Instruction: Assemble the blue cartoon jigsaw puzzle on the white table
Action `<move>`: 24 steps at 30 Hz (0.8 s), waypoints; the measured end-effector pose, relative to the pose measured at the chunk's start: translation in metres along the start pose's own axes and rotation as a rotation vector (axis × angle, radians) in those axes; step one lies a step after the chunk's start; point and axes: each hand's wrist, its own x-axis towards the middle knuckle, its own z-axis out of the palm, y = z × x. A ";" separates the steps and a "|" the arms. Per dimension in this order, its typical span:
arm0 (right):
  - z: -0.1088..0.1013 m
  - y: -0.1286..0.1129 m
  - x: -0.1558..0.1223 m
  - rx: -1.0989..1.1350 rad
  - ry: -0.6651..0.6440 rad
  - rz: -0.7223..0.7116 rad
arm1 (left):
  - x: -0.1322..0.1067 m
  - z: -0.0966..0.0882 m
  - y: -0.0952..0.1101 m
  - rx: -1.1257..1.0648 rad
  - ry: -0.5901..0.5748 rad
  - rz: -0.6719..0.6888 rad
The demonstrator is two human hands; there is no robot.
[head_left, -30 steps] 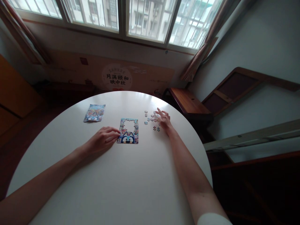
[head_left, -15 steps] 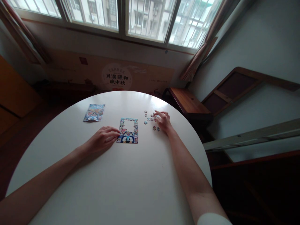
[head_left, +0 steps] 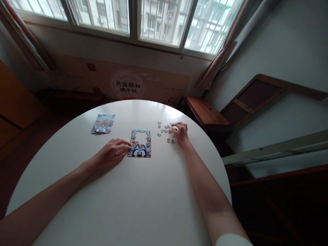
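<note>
Around you, the pale wall (head_left: 294, 51) climbs the right side of a dim room, and the wide window (head_left: 160, 24) runs along the far side, its bars standing before the buildings outside. Your round white table (head_left: 123, 205) fills the middle, smooth and glossy, catching window light at its far edge. To your left is an orange-brown cabinet (head_left: 15, 95); under the window, a tan banner (head_left: 166, 77) with dark lettering. A wooden desk (head_left: 205, 109) stands just beyond the table's far right edge, and patterned curtains (head_left: 217, 63) hang at the window's sides.

Your left hand (head_left: 115, 149) lies on the table, fingers loosely extended and together, their tips touching the left edge of the puzzle (head_left: 139, 152). Your right hand (head_left: 180, 132) is at the loose pieces' right side, fingers curled; whether they pinch a piece, you cannot tell from here. The puzzle lies flat between your hands, a pale unfilled opening in its upper middle. The blue printed packet (head_left: 103, 123) lies farther left. Smallest are the loose pieces (head_left: 165, 131), scattered right of the puzzle.
</note>
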 end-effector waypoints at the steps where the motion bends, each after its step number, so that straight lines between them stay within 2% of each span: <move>1: 0.001 0.001 0.000 -0.002 0.002 0.008 | 0.000 0.000 0.000 0.002 -0.001 -0.001; 16: 0.004 0.006 0.001 -0.034 0.040 0.043 | 0.000 0.001 -0.001 0.024 -0.014 0.017; 24: -0.001 0.002 0.000 -0.087 0.089 0.169 | 0.000 0.001 -0.001 0.019 -0.011 0.010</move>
